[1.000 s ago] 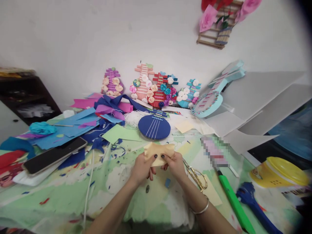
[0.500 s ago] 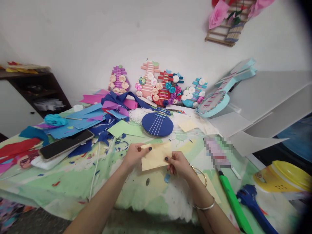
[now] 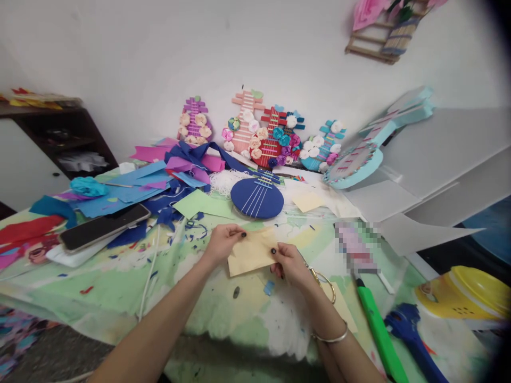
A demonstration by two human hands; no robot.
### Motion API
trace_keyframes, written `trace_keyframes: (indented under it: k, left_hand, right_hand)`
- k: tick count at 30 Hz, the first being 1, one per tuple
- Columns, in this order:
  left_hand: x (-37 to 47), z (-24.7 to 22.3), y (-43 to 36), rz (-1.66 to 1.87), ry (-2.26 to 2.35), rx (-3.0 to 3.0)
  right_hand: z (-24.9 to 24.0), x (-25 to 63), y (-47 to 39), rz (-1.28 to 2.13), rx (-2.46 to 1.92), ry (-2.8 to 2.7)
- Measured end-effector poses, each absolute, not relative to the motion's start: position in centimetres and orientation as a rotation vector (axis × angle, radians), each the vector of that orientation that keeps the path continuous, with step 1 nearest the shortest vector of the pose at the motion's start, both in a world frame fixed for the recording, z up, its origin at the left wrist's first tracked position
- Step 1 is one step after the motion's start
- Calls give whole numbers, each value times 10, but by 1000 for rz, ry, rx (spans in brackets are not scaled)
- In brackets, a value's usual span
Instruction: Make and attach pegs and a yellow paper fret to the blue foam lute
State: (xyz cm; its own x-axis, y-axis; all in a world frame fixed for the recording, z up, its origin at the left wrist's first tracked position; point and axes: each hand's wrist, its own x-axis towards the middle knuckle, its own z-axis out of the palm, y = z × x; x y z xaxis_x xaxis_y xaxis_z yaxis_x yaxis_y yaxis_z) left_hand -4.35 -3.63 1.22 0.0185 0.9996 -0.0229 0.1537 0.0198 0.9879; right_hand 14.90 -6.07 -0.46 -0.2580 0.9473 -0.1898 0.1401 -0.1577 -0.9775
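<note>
A small rectangle of pale yellow paper (image 3: 252,254) is stretched between my two hands above the table. My left hand (image 3: 223,242) pinches its upper left part, thumb on top. The right edge is gripped by my right hand (image 3: 290,263), with the thumb over the paper and the other fingers curled beneath. Just beyond lies a dark blue paper guitar (image 3: 255,201) with white strings. Another pale yellow piece (image 3: 308,201) rests to its right, and a further yellow sheet (image 3: 344,308) is partly hidden beside my right forearm.
A green cutter (image 3: 379,330), a blue glue gun (image 3: 413,335) and a yellow tub (image 3: 467,292) stand on the right. At left are a phone (image 3: 106,226) and coloured paper scraps (image 3: 131,183). Several decorated paper guitars (image 3: 275,135) lean against the wall.
My left hand has shifted slightly up along the paper's top edge, and the paper is a little more tilted. Both hands keep hold of it. The camera view has moved slightly.
</note>
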Motion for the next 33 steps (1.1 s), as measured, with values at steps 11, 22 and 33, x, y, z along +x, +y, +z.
trace_keyframes:
  k: [11,22,33]
  left_hand:
    - [-46,1,-72,1291,1674,1873]
    - [-59,-22,-125,387,1472,2826]
    - [-58,-6,-116,285,1579,2868]
  right_hand:
    - [-6,167,-48,1107,-1290,-931]
    - [-13,161,-48,1133,-1225,-892]
    - [-12,168,-45,1086,-1160,-774]
